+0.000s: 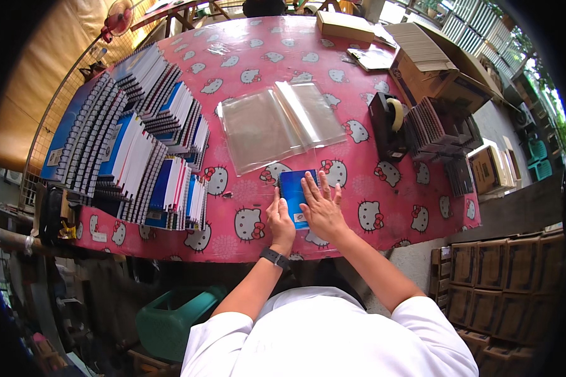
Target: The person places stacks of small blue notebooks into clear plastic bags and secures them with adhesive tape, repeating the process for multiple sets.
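Note:
A small blue notebook [293, 188] lies flat near the front edge of a table covered in pink cartoon-cat cloth [258, 56]. My right hand [322, 204] presses flat on its right half, fingers spread. My left hand [280, 220], with a dark watch on the wrist, rests against the notebook's left edge with fingers bent. Just beyond the notebook lies a stack of clear plastic sleeves [277, 122].
Rows of spiral notebooks [138, 144] fill the table's left side. A black tape dispenser [387, 122], dark bundles [437, 125] and cardboard boxes [434, 63] stand at the right. Stacked brown cartons [503, 283] sit on the floor right; a green bin [176, 317] is below left.

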{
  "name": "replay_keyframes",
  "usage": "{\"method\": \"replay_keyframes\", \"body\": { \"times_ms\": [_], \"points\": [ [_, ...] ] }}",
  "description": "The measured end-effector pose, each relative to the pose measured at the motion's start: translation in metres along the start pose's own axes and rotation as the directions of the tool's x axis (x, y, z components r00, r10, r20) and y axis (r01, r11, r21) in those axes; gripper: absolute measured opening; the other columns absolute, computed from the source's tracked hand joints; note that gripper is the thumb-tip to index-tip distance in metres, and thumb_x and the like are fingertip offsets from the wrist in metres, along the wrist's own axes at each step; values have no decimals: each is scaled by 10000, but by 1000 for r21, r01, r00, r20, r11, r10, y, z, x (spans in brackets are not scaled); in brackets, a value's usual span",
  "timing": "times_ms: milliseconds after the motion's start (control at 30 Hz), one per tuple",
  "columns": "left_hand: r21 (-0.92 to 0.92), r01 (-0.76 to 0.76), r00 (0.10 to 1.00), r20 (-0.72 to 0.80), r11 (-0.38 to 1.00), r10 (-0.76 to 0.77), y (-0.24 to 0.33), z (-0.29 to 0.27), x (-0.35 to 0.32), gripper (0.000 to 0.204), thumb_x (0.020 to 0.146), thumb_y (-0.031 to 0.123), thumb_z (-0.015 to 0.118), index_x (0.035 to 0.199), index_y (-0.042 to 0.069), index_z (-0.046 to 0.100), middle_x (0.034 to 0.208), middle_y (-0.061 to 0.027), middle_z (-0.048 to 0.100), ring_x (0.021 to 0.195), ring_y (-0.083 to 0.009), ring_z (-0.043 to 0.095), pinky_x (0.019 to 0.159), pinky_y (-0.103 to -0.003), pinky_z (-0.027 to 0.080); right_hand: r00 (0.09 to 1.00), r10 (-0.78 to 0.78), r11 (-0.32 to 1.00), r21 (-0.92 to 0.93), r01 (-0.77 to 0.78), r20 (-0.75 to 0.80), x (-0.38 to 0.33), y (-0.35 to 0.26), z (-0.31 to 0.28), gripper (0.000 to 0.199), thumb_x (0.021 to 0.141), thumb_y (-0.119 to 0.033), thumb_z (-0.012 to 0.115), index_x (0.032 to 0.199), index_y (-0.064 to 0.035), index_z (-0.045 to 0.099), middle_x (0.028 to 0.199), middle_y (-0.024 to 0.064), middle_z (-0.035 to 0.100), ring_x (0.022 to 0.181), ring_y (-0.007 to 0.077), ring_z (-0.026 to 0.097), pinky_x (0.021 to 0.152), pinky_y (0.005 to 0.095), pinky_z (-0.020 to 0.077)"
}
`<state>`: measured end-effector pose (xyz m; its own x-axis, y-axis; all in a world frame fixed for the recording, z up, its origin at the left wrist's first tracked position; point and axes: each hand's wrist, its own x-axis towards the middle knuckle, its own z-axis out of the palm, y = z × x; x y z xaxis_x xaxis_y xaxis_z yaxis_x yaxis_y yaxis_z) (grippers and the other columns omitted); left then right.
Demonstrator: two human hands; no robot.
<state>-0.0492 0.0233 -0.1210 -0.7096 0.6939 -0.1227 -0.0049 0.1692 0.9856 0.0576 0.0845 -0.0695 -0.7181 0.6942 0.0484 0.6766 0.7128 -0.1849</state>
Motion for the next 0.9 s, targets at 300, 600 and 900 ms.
{"method": "replay_keyframes", "body": {
  "times_ms": [300, 600, 900],
  "points": [
    [55, -90, 990, 117, 994, 83, 0, -9, 8, 443, 984, 275, 395, 1323, -1, 465, 1168, -230, 558, 1088, -320, 531, 975, -384, 394, 1000, -22, 1000, -5, 22, -10, 2, -1, -3, 592, 951, -290, 366, 1459, -35, 199, 1550, 83, 118, 1437, 279, -10, 1085, 597, 51],
    [58, -116, 993, 16, 991, 116, 6, -6, 2, 424, 968, 247, 424, 1269, -40, 506, 1282, -212, 510, 1192, -302, 477, 1021, -360, 358, 994, -110, 993, -38, 110, -8, -1, 1, -2, 583, 956, -315, 350, 1444, -19, 233, 1538, 98, 165, 1429, 225, 120, 1072, 598, 125],
    [938, -82, 788, -146, 336, 598, 7, -60, 35, 512, 923, 370, 474, 1236, -29, 544, 1417, -210, 352, 1321, -374, 275, 1045, -547, 257, 997, -75, 997, -4, 75, 3, -4, 7, 3, 588, 965, -322, 309, 1453, -19, 186, 1544, 102, 130, 1429, 237, 106, 1080, 572, 160]
  ]
}}
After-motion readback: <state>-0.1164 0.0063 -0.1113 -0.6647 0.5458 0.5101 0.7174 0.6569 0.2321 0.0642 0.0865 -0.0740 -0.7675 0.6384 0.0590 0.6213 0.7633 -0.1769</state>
